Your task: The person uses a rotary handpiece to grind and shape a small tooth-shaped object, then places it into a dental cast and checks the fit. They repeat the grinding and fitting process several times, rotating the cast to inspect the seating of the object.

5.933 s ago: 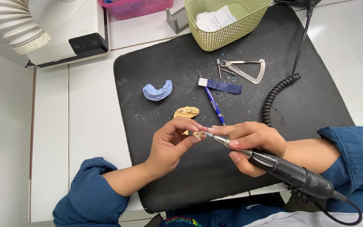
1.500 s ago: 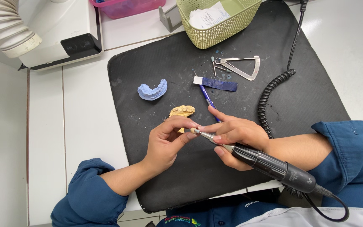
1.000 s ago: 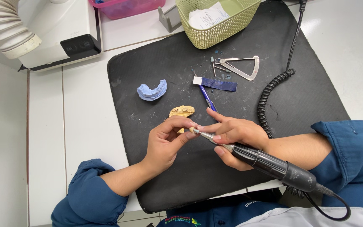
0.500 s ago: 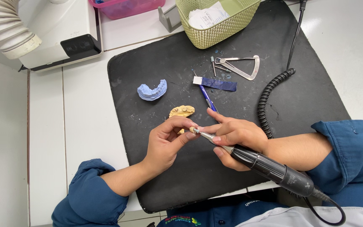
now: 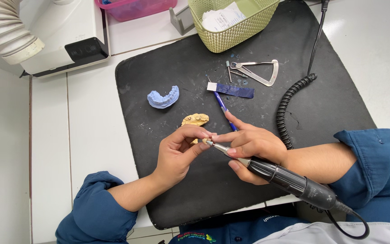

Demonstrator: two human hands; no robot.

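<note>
Head view is showing the left hand [image 5: 177, 153] pinching a small tan piece [image 5: 204, 141], mostly hidden by fingertips, over the black mat [image 5: 168, 199], while the right hand [image 5: 253, 147] is clamped on a black handpiece [image 5: 290, 180]. Far off, a white paper slip [image 5: 222, 18] is lying in a green basket [image 5: 244, 31]; a pink tray [image 5: 136, 8] is cut off.

Dental lab bench: blue jaw-shaped impression cast [image 5: 162, 97], tan tooth model [image 5: 195, 119], black corded rotary handpiece [image 5: 290, 181], white ribbed suction hose [image 5: 6, 28], steel gauge caliper [image 5: 254, 72]

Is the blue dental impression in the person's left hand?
No, the blue dental impression lies untouched on the black mat, apart from the left hand.
</note>
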